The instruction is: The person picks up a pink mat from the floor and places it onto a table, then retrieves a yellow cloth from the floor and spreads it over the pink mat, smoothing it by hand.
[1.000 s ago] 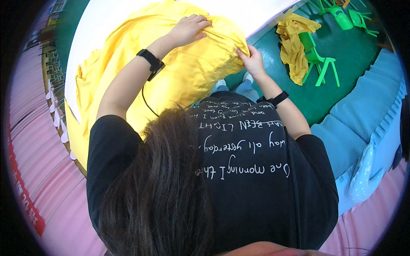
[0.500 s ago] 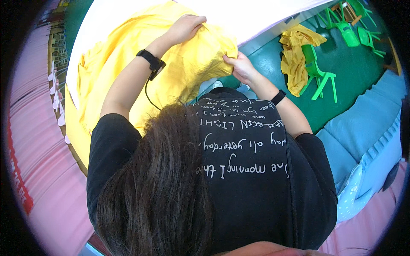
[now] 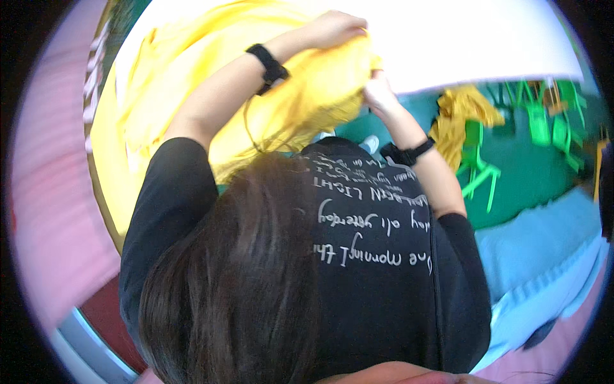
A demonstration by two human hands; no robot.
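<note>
A large yellow cloth [image 3: 185, 89] lies spread over a white round table [image 3: 460, 45]. My left hand [image 3: 336, 29], with a black watch on its wrist, grips a bunched edge of the cloth from above. My right hand [image 3: 378, 95], with a black band on its wrist, holds the same bunch from below, close to the table's edge. The gathered part of the cloth hangs between the two hands. My dark hair and black printed shirt fill the lower part of the view.
Another yellow cloth [image 3: 462, 114] is draped over a small green chair [image 3: 476, 169] on the green floor. More green chairs [image 3: 543, 118] stand at the right. A light blue padded mat [image 3: 543, 246] lies at the lower right.
Both hands have pulled the cloth's edge together into a tighter bunch and lifted it. The right hand has moved up under the left hand.
</note>
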